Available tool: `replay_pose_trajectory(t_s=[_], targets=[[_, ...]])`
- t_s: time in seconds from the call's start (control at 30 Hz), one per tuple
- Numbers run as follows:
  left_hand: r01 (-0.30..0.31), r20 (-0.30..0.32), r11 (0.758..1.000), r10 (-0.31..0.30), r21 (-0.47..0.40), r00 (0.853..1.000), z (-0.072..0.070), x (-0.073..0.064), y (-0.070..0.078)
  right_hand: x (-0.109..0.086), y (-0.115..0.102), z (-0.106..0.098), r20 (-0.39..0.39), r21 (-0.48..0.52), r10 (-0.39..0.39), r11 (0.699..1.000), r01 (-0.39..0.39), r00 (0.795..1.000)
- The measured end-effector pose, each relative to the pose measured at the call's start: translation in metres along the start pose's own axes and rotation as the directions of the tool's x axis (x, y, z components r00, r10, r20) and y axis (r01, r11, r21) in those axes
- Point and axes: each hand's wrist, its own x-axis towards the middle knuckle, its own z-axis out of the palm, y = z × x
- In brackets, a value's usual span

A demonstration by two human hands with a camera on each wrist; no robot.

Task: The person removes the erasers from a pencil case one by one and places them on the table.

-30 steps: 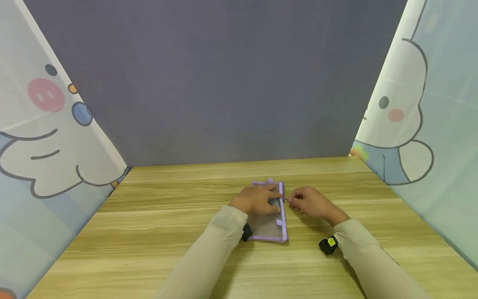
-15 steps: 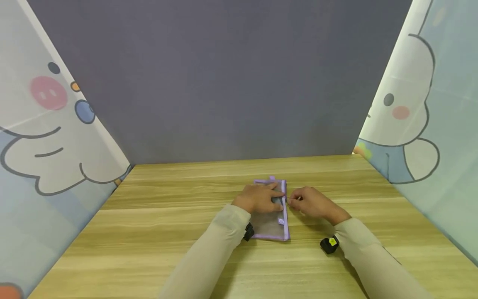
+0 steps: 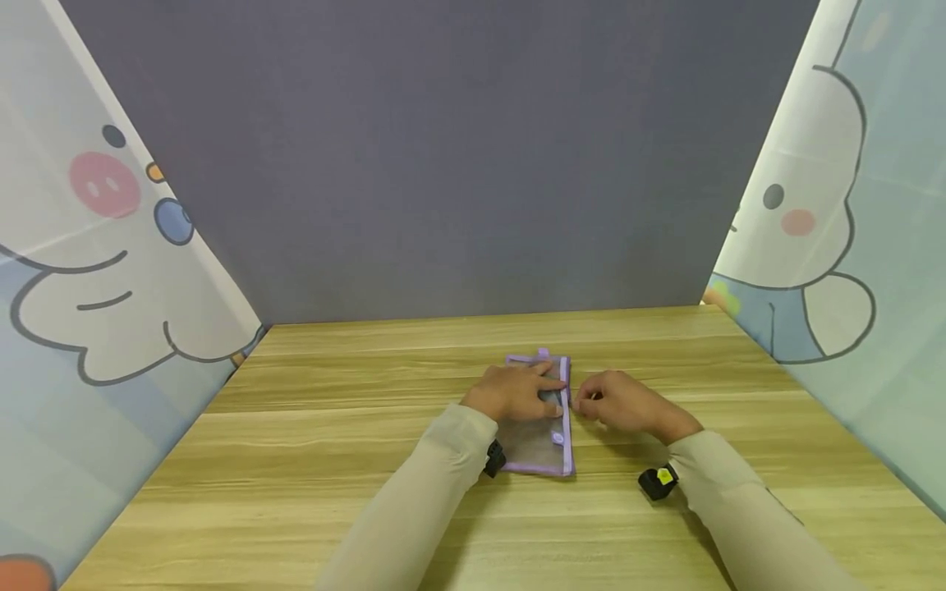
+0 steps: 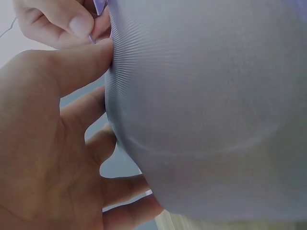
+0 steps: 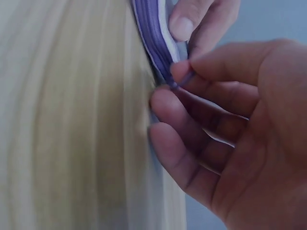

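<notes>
A grey mesh zipper pouch [image 3: 530,447] with purple edging lies flat on the table. My left hand [image 3: 513,392] rests on it with fingers spread toward the zipper side. In the left wrist view the mesh bulges up close to the camera and hides part of that hand's fingertips. At the pouch's right edge, my right hand [image 3: 621,400] pinches the small purple zipper pull [image 5: 186,78] between thumb and index finger. The purple zipper [image 5: 149,28] runs away from the pull along that edge, and the left fingertips press right beside it.
The pouch carries a small purple snap tab [image 3: 557,437] near its right edge and a loop [image 3: 543,352] at its far end. A grey panel [image 3: 473,164] stands behind the wooden table [image 3: 296,460]. Cartoon-printed curtains [image 3: 798,312] flank both sides.
My right hand has drawn the zipper pull a little toward me along the pouch's edge. The left hand stays in place on the pouch, and the head view has shifted slightly.
</notes>
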Motion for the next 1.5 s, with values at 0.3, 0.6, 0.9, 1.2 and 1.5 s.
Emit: replay_pose_trajectory(t_s=[0.3, 0.6, 0.9, 1.2, 1.5], targets=[[-0.004, -0.005, 1.000, 0.004, 0.005, 1.000, 0.002, 0.000, -0.002, -0.003, -0.006, -0.007, 0.084, 0.020, -0.079, 0.997, 0.077, 0.993], [-0.016, -0.001, 1.000, 0.016, 0.004, 1.000, 0.001, -0.003, -0.002, -0.006, -0.011, -0.012, 0.115, 0.020, -0.085, 0.996, 0.084, 0.990], [-0.015, 0.005, 1.000, 0.015, 0.013, 1.000, 0.001, -0.004, -0.001, -0.009, -0.017, -0.015, 0.148, 0.059, -0.078, 0.996, 0.070, 0.986], [-0.004, 0.001, 0.999, 0.004, -0.048, 1.000, 0.003, -0.005, -0.004, -0.010, -0.018, -0.009, 0.122, 0.025, -0.112, 0.994, 0.110, 0.986], [-0.002, -0.005, 0.998, 0.002, -0.055, 1.000, 0.007, -0.005, -0.004, -0.017, -0.023, -0.007, 0.134, -0.013, -0.125, 0.992, 0.128, 0.983]])
